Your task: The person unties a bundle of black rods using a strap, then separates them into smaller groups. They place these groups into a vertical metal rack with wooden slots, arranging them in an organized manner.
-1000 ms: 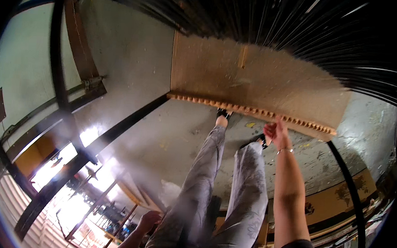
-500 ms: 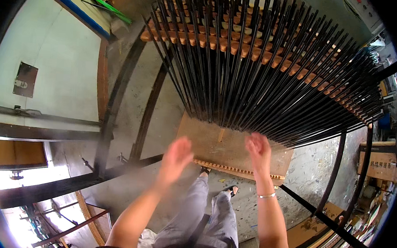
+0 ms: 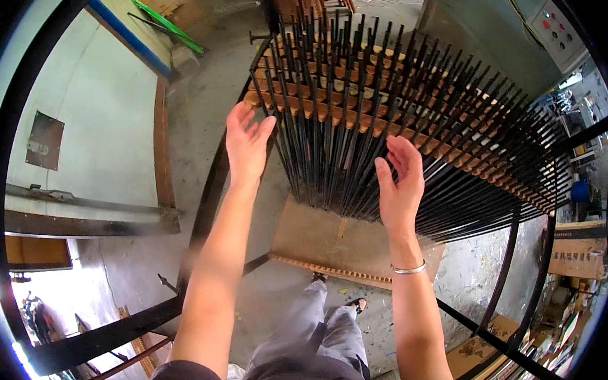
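Long black rods [image 3: 341, 157] stand in dense rows, with notched wooden strips running between them near their tops. The front wooden strip [image 3: 364, 120] crosses in front of me. My left hand [image 3: 247, 145] is raised at the left end of that strip, fingers and thumb apart, holding nothing; whether its fingertips touch the strip I cannot tell. In front of the rods, just below the same strip, my right hand [image 3: 403, 179] has loosely bent fingers and a separate thumb, with nothing in it. The rods' lower ends meet a brown board [image 3: 315, 239].
A black metal frame [image 3: 213, 198] surrounds the rods, with a bar at lower right. The board's near edge has a notched strip [image 3: 327, 269], close to my feet. A pale door panel [image 3: 99, 129] stands left; cardboard boxes [image 3: 579, 248] are stacked right. A control box [image 3: 561, 31] is at upper right.
Both hands have moved up and forward from over the board to the front wooden strip, the left one farther left. The view has shifted, so the rod tops sit lower in it.
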Motion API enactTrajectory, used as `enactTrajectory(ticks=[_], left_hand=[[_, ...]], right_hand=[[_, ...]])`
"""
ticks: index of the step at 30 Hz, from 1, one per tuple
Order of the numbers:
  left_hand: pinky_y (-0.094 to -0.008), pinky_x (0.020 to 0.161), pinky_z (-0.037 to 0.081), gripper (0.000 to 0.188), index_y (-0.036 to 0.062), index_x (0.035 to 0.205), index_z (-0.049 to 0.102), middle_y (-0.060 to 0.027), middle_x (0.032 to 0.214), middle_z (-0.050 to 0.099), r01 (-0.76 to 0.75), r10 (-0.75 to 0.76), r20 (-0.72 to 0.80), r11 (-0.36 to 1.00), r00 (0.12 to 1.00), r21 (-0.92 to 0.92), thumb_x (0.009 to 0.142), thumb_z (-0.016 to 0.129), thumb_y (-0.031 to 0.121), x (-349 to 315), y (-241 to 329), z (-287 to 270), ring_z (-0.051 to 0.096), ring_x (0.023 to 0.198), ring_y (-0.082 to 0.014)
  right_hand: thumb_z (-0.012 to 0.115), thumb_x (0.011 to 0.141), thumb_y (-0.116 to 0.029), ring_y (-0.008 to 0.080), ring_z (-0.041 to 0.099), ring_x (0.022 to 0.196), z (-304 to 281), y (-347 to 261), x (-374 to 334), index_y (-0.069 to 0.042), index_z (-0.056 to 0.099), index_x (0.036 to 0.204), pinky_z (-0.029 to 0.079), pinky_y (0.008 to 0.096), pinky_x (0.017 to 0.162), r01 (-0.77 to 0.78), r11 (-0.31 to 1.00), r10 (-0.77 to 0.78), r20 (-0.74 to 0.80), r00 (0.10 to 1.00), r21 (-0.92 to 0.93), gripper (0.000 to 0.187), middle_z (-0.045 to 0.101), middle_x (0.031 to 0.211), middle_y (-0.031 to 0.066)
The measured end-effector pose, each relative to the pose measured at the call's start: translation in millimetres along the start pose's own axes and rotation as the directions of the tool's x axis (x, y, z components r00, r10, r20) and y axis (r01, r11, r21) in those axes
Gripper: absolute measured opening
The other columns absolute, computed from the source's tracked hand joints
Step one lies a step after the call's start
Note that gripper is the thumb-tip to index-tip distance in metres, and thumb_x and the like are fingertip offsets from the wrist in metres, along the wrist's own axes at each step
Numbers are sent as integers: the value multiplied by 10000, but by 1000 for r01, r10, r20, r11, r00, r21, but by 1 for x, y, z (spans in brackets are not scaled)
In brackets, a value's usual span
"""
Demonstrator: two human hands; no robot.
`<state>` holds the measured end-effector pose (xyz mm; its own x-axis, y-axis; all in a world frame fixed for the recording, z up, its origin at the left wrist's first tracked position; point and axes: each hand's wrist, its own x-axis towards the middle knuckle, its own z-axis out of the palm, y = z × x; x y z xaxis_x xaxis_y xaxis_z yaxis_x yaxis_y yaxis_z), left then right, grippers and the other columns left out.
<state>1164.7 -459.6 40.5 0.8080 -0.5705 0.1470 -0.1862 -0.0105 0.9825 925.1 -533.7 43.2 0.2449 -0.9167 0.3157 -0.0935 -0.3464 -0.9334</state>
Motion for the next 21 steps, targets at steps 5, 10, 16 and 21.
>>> enactTrajectory(ticks=[5,10,16,21], left_hand=[[-378,1084,343,697,11,1393,310,-173,1411,381,-63,61,20,989,998,133,854,704,209,29,-6,4,389,1306,-278],[-373,1054,365,705,1,1382,330,-176,1353,454,-102,102,10,975,995,199,846,715,249,54,-10,8,455,1246,-268],[-347,962,432,655,8,1362,372,-147,1257,521,-76,75,15,982,997,170,840,718,201,61,-10,18,531,1114,-228],[-329,924,443,598,-9,1314,415,-127,1169,580,-77,78,2,989,997,129,827,721,151,64,-15,19,566,1028,-197]], right_hand=[[631,877,-66,272,513,1203,23,4,12,24,447,1287,410,359,1028,32,999,-33,-35,999,-30,458,522,1297,164],[627,876,-51,281,501,1215,29,-1,30,1,424,1332,405,365,1028,91,979,-102,-53,993,-182,502,508,1317,167],[645,834,11,224,562,1035,27,3,32,-24,484,1281,468,328,838,92,959,-137,-155,978,-269,476,568,1179,114],[651,821,29,171,571,854,31,7,41,-20,499,1257,470,272,711,51,963,-96,-160,983,-265,464,594,1112,91]])
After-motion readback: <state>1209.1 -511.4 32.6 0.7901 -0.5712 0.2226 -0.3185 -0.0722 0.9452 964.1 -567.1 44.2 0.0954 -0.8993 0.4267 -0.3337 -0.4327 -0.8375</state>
